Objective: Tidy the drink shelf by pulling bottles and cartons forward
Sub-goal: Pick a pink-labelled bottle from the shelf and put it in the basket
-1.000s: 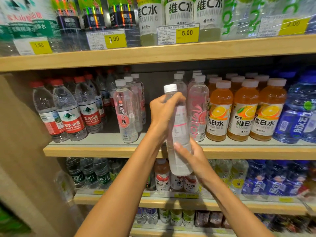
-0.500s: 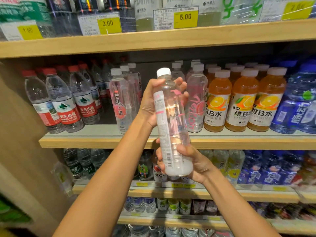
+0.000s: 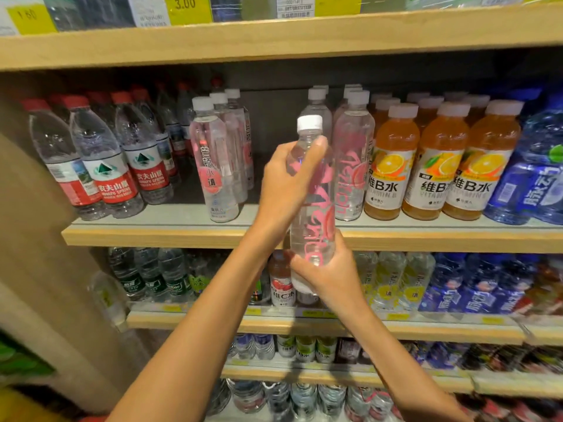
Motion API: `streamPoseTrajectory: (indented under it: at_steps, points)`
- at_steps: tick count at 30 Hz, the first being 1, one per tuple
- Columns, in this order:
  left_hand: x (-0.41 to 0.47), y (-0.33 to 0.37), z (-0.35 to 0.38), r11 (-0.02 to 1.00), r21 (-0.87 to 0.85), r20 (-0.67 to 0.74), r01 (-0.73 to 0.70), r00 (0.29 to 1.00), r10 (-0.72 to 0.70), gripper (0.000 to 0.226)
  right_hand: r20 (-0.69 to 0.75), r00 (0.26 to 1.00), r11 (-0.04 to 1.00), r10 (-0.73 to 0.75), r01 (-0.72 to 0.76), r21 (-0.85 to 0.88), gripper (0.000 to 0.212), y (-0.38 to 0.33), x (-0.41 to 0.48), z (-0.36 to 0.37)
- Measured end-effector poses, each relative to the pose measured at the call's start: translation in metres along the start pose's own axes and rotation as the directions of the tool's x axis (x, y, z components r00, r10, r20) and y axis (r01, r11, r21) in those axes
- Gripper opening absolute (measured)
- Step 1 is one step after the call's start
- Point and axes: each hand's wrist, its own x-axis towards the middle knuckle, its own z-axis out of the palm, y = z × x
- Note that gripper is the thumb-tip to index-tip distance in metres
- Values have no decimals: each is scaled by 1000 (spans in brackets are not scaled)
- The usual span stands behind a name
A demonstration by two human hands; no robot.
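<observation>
The clear bottle [image 3: 316,208] with the white cap stands upright in the air just in front of the middle shelf [image 3: 170,236], its base hanging below the shelf's wooden front edge. Half a second ago its white printed strip faced outward; now it has been turned so the pink lettering shows. The left hand [image 3: 286,184] grasps its upper part, thumb up by the shoulder under the cap, and the right hand [image 3: 329,269] grasps it near the bottom. Behind the left hand there is an open slot on the shelf, between a row of pink-labelled bottles [image 3: 213,166] on the left and a matching pink-lettered bottle [image 3: 352,166] on the right, which stands just beside the orange drinks [image 3: 393,166]. Red-capped water bottles [image 3: 112,159] fill the far left. A strip of bare grey shelf runs along the front edge.
</observation>
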Motion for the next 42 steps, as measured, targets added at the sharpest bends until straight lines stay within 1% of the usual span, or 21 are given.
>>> streamPoseTrajectory:
  at_steps: [3, 5, 8, 10, 12, 13, 14, 15, 17, 18, 20, 23, 25, 27, 29, 31, 34, 36, 38, 40, 42]
  points:
    - [-4, 1, 10, 1000, -15, -95, -21, 995, 19, 35, -67, 997, 993, -46, 38, -109, 58, 1, -3, 5]
    - [-2, 2, 12, 997, -12, -141, -72, 988, 70, 28, -66, 996, 990, -64, 55, -131, 62, 2, -5, 4]
    - [1, 6, 10, 988, -31, -121, -151, 982, 146, 12, 31, 996, 995, -80, 82, -60, 54, -1, -2, -4]
    - [5, 8, 7, 989, -81, -85, -124, 989, 117, 8, 153, 987, 999, -41, 37, 28, 55, -3, 2, -14]
    - [9, 10, 5, 983, -179, -38, -34, 999, 28, 4, 294, 953, 978, 78, -130, 162, 68, -6, 5, -24]
    - [11, 11, 3, 969, -245, -2, 23, 1000, -24, 5, 379, 916, 947, 132, -229, 226, 77, -7, 6, -27]
    - [12, 12, 2, 946, -315, 53, 77, 997, -64, 9, 468, 871, 913, 148, -302, 273, 81, -8, 6, -30]
    - [13, 13, 1, 918, -378, 121, 122, 989, -81, 15, 544, 829, 895, 129, -334, 297, 78, -9, 6, -32]
    - [14, 13, -2, 869, -457, 249, 189, 965, -79, 28, 624, 778, 886, 65, -333, 324, 65, -9, 6, -34]
    - [15, 14, -4, 850, -478, 305, 224, 949, -79, 32, 643, 764, 875, 46, -341, 343, 62, -10, 5, -34]
    - [17, 13, -6, 813, -503, 403, 293, 912, -79, 31, 662, 749, 854, 33, -366, 370, 61, -13, 6, -32]
    - [18, 9, -6, 767, -529, 504, 363, 862, -60, 34, 631, 775, 881, 17, -309, 357, 56, -17, 10, -26]
    - [18, 6, -6, 733, -556, 553, 392, 833, -26, 46, 593, 805, 905, 13, -262, 336, 52, -19, 11, -22]
    - [18, 2, -6, 723, -563, 563, 401, 826, -19, 60, 551, 834, 921, 25, -234, 313, 46, -18, 11, -20]
    - [18, -1, -8, 780, -507, 513, 366, 856, -68, 57, 480, 876, 944, 35, -187, 273, 39, -16, 10, -17]
    - [16, -4, -9, 885, -365, 399, 289, 907, -132, 57, 359, 932, 972, 42, -122, 201, 36, -15, 11, -15]
    - [5, -12, -13, 962, -209, 259, 176, 959, -119, 57, 197, 980, 997, -18, 3, 76, 33, -12, 17, -13]
    - [-6, -16, -12, 989, -119, 227, 84, 972, -55, 51, 164, 983, 996, -83, 75, 49, 35, -13, 22, -9]
    - [-13, -21, -10, 999, -37, 204, 24, 979, -16, 43, 152, 976, 986, -154, 143, 81, 33, -12, 28, -4]
    - [-14, -25, -7, 1000, 6, 150, -28, 988, 27, 44, 155, 965, 976, -211, 198, 93, 30, -12, 35, 1]
    - [-8, -27, -9, 996, 53, 90, -69, 994, 64, 47, 174, 958, 973, -227, 217, 76, 33, -11, 43, 5]
